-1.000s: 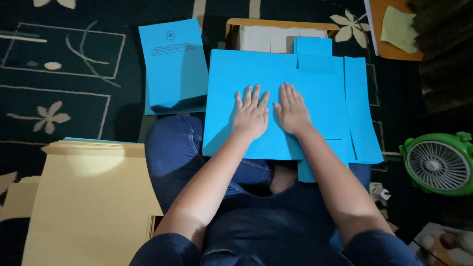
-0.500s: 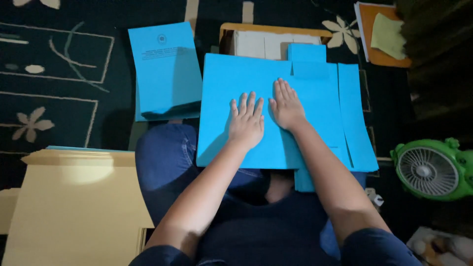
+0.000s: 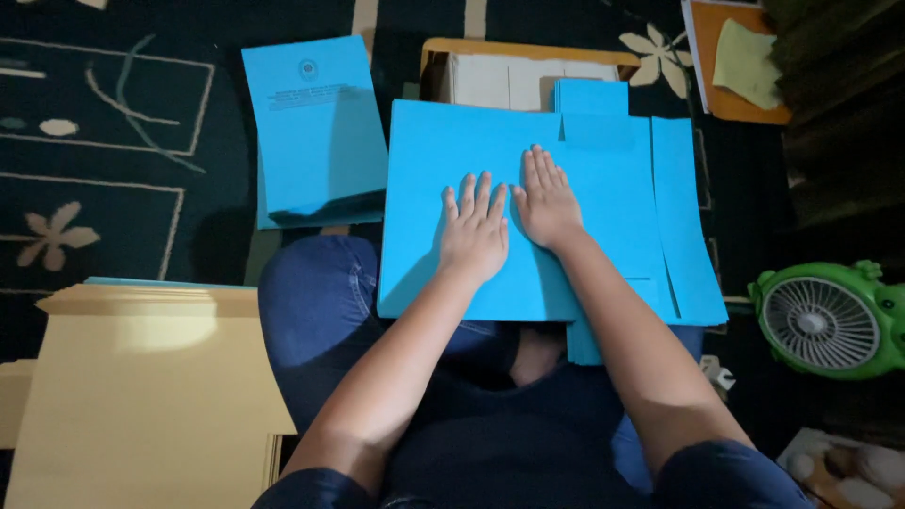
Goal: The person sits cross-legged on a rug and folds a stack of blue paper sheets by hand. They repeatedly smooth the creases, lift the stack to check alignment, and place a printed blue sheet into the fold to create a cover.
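Your left hand [image 3: 476, 231] lay flat, palm down, on the big blue sheet [image 3: 490, 217], with the fingers [image 3: 468, 195] straight and a little spread. Your right hand [image 3: 545, 203] lay just beside it, also flat and palm down, its fingers close together and pointing away from you. The thumbs of the two hands were almost touching. Neither hand was pinching or gripping anything; both only pressed on the paper. Both forearms went forward from your body and came closer together toward the hands.

The blue sheet rested on your lap, over your knees in dark blue jeans [image 3: 311, 311], and it reached out to the dark patterned carpet [image 3: 113, 141]. At its right side there were folded flaps [image 3: 679, 226], and one small blue tab [image 3: 591, 97] stood above its far edge. More blue paper showed under the near edge, but I could not tell how many sheets were there.

I counted one separate pile of blue printed covers [image 3: 316, 127] on the carpet to the left, one stack of pale yellow sheets [image 3: 141, 396] near your left knee, one open cardboard box [image 3: 518, 75] with white paper behind the blue sheet, one green fan [image 3: 830, 320] at the right, and one orange board [image 3: 731, 57] with a light green paper on it at the far right.
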